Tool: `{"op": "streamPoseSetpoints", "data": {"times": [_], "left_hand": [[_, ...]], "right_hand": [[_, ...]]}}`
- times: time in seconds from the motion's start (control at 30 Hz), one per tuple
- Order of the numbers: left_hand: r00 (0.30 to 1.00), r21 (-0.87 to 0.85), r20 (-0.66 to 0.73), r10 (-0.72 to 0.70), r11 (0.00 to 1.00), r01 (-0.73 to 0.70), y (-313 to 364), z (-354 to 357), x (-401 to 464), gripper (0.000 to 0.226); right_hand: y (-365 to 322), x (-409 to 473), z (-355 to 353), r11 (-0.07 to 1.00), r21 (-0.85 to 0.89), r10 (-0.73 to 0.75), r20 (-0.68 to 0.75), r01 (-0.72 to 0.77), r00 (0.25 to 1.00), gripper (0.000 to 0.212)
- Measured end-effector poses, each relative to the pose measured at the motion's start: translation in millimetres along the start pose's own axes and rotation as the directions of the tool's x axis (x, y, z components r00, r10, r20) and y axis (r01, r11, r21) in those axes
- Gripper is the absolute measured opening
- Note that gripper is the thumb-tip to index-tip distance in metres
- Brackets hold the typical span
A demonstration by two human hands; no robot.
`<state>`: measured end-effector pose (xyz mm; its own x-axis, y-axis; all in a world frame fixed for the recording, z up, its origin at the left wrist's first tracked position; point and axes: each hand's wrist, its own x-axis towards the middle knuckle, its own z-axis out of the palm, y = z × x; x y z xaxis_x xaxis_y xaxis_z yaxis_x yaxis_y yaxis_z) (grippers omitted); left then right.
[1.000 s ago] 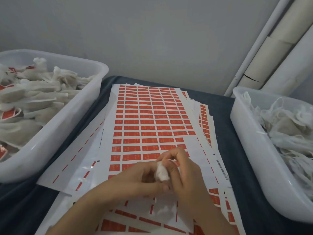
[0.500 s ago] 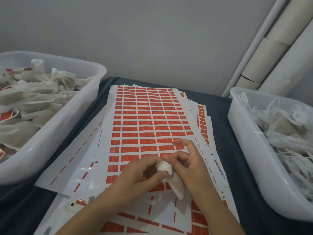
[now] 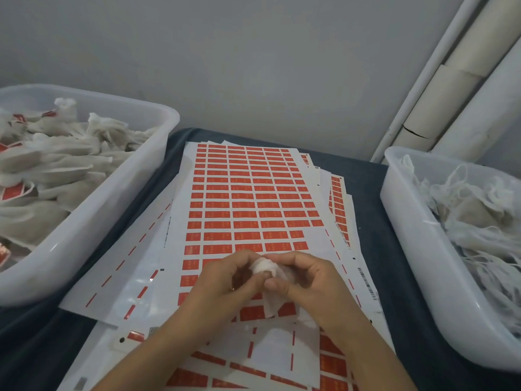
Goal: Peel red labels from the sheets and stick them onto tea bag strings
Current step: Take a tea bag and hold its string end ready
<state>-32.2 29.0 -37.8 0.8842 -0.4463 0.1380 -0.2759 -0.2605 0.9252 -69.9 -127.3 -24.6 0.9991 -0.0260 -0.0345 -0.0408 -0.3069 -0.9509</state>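
A white tea bag [image 3: 266, 269] is held between both hands above the label sheets. My left hand [image 3: 225, 280] pinches its bunched top from the left, fingers curled. My right hand [image 3: 307, 280] grips it from the right, thumb on the bag's front. The bag's lower part [image 3: 272, 304] hangs down between my hands. Under them lies the top sheet of red labels [image 3: 248, 198], with several rows full and the near rows partly peeled. Whether a label sits on the string is hidden by my fingers.
A white tub [image 3: 118, 198] at the left holds tea bags, some with red labels. Another white tub [image 3: 408, 221] at the right holds unlabelled tea bags with loose strings. Used sheets [image 3: 121, 266] fan out over a dark blue cloth [image 3: 375, 249]. White pipes [image 3: 439, 88] stand at the back right.
My hands have drawn slightly nearer and turned the tea bag; its lower part now hangs down between them. My right fingers have left the sheet and closed on the bag.
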Motion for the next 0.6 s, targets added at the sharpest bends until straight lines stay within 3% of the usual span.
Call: {"op": "streamPoseSetpoints", "data": {"times": [0.1,0.27,0.37,0.47,0.6], "left_hand": [[0.999,0.002,0.029,0.020,1.000,-0.020,1.6,1.0,-0.6,0.025],[0.999,-0.140,0.031,0.029,0.990,-0.025,6.9,-1.9,-1.3,0.037],[0.997,-0.097,-0.002,0.075,0.993,-0.075,7.1,-3.3,-3.0,0.035],[0.995,-0.049,-0.051,0.090,0.994,-0.093,6.8,-2.9,-5.1,0.033],[0.992,-0.050,-0.088,0.094,0.994,-0.098,6.3,-2.4,-4.9,0.035]], "right_hand": [[-1.2,0.8,-0.8,1.000,-0.014,0.005,-0.047,-0.006,0.999,0.026],[-2.4,-1.1,-3.9,0.997,0.082,0.011,-0.089,-0.004,0.996,0.015],[-2.9,-3.1,-1.7,0.981,0.167,0.102,-0.003,-0.100,0.995,0.030],[-4.4,-5.2,0.0,0.973,0.123,0.181,0.118,-0.195,0.976,0.039],[-6.8,-6.1,1.9,0.978,0.048,0.193,0.186,-0.205,0.963,0.040]]}}
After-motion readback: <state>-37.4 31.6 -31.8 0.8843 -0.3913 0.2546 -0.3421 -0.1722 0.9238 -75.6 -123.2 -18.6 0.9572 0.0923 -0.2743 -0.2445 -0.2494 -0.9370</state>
